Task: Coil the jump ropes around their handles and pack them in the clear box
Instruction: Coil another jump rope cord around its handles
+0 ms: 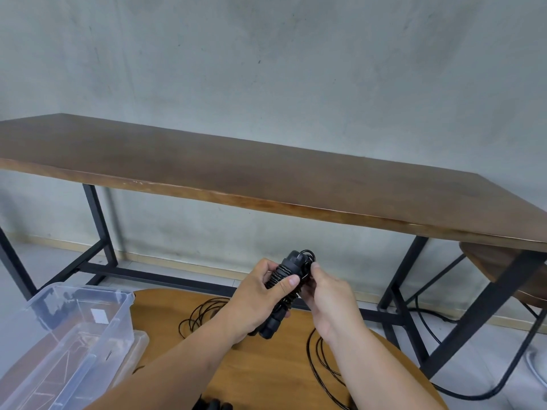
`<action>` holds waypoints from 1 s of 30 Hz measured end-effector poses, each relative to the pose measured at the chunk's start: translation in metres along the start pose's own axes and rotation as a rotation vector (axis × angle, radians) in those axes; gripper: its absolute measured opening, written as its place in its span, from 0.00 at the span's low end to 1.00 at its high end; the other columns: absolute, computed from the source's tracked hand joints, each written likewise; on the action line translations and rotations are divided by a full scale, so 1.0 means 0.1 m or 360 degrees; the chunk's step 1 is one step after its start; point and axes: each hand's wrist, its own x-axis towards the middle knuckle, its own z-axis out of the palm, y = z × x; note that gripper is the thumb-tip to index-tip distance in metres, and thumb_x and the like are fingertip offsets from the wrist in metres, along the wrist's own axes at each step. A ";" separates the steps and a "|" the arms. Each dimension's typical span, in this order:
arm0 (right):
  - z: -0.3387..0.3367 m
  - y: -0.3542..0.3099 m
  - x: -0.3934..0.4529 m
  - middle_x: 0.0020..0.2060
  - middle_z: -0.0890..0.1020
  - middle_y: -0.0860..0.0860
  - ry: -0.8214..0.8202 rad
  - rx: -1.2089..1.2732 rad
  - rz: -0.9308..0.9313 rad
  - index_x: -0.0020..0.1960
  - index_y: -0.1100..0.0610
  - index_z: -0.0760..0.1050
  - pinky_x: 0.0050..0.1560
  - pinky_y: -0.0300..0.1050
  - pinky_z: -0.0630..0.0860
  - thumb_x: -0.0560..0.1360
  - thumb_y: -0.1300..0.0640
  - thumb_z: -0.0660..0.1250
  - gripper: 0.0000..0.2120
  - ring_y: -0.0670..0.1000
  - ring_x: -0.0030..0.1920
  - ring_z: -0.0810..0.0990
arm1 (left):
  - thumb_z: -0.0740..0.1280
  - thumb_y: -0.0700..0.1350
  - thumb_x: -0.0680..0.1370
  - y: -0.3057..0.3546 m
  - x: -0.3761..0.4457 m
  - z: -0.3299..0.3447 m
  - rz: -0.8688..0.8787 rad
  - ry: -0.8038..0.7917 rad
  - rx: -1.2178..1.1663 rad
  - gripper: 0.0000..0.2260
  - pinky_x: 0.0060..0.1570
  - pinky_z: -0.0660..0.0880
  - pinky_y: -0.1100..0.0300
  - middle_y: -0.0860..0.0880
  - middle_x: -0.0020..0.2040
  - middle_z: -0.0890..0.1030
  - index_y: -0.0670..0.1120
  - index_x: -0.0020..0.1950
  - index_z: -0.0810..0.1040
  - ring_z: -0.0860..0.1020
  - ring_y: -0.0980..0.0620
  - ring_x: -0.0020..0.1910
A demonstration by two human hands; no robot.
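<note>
Left hand [260,294] curled round paired black handles [279,294], thumb laid across the rope turns already wound on them; handles held tilted, upper ends toward the wall, lower ends just above the surface. Right hand [327,291] beside the upper end of the bundle, fingers [315,266] pinching a loop of black rope [307,255] at the handle tops. Bundle held in the air over the round wooden surface [266,371], near its far edge. Loose coils of a second rope [201,316] lying on the surface to the left of the forearms; further loose black cord [321,365] lying on the surface under the right forearm. Clear box [68,329] at lower left, open at the top, resting at the left edge of the surface, well apart from the held bundle; contents hard to make out through the plastic. Dark shapes at the bottom edge of the view, too cropped to identify. Long brown table [266,173] on a black metal frame behind, set against a grey wall [266,54]. Edge of a wooden stool [503,267] at right, beneath the table.
</note>
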 end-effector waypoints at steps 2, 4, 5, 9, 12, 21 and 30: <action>-0.01 0.00 0.03 0.52 0.83 0.58 -0.0009 -0.0105 -0.0045 0.54 0.61 0.79 0.62 0.53 0.77 0.83 0.58 0.59 0.11 0.52 0.49 0.81 | 0.70 0.53 0.76 -0.01 0.00 0.00 -0.0003 -0.0001 0.0007 0.15 0.37 0.78 0.58 0.47 0.49 0.81 0.47 0.56 0.72 0.84 0.43 0.39; -0.02 0.02 0.06 0.58 0.81 0.57 0.0040 -0.0233 -0.0120 0.65 0.57 0.73 0.63 0.55 0.76 0.83 0.58 0.60 0.12 0.53 0.54 0.81 | 0.70 0.54 0.76 -0.01 0.00 0.00 -0.0002 -0.0016 0.0011 0.16 0.39 0.79 0.57 0.47 0.49 0.81 0.47 0.56 0.72 0.84 0.43 0.40; -0.04 0.04 0.07 0.60 0.80 0.56 0.0077 -0.0320 -0.0182 0.71 0.54 0.68 0.65 0.57 0.75 0.82 0.57 0.61 0.18 0.54 0.57 0.80 | 0.70 0.54 0.76 0.00 0.00 0.00 0.0002 -0.0026 0.0016 0.16 0.40 0.80 0.56 0.48 0.49 0.82 0.48 0.56 0.72 0.85 0.42 0.41; -0.08 0.04 0.05 0.60 0.81 0.55 0.0123 -0.0557 -0.0386 0.77 0.47 0.59 0.67 0.58 0.73 0.82 0.57 0.61 0.25 0.53 0.59 0.80 | 0.70 0.53 0.77 0.03 -0.01 0.00 0.0047 -0.0057 0.0065 0.15 0.42 0.81 0.55 0.49 0.47 0.81 0.48 0.57 0.71 0.84 0.40 0.43; -0.08 -0.05 0.00 0.57 0.82 0.57 0.0003 -0.0160 -0.0260 0.75 0.53 0.64 0.64 0.54 0.76 0.82 0.61 0.60 0.22 0.51 0.52 0.83 | 0.70 0.54 0.76 0.05 0.01 -0.01 0.0116 -0.0035 0.0128 0.15 0.42 0.81 0.55 0.49 0.47 0.82 0.49 0.56 0.71 0.84 0.42 0.44; -0.05 -0.15 -0.06 0.49 0.86 0.57 -0.0251 -0.0011 -0.0192 0.52 0.59 0.80 0.54 0.46 0.80 0.82 0.63 0.59 0.11 0.54 0.53 0.83 | 0.72 0.57 0.74 0.01 0.02 -0.03 0.0262 0.0116 0.0430 0.15 0.40 0.76 0.64 0.54 0.46 0.83 0.56 0.55 0.71 0.82 0.56 0.40; -0.13 -0.16 -0.02 0.38 0.85 0.57 -0.0118 -0.0820 -0.0254 0.45 0.63 0.80 0.38 0.45 0.83 0.80 0.57 0.63 0.11 0.51 0.35 0.84 | 0.69 0.62 0.74 -0.01 0.01 -0.02 0.0251 0.0292 0.0707 0.17 0.40 0.73 0.64 0.58 0.48 0.81 0.58 0.58 0.70 0.80 0.58 0.42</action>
